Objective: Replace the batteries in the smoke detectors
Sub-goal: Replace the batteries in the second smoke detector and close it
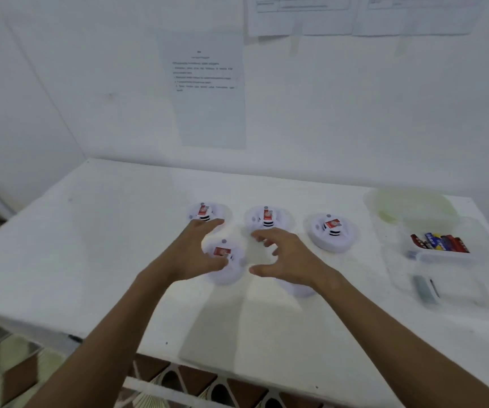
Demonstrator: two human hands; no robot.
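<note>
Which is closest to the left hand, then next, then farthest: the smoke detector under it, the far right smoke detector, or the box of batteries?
From the left hand:
1. Round white smoke detector beneath it.
2. White smoke detector rightmost in the back row.
3. Clear plastic box of batteries, far right.
</note>
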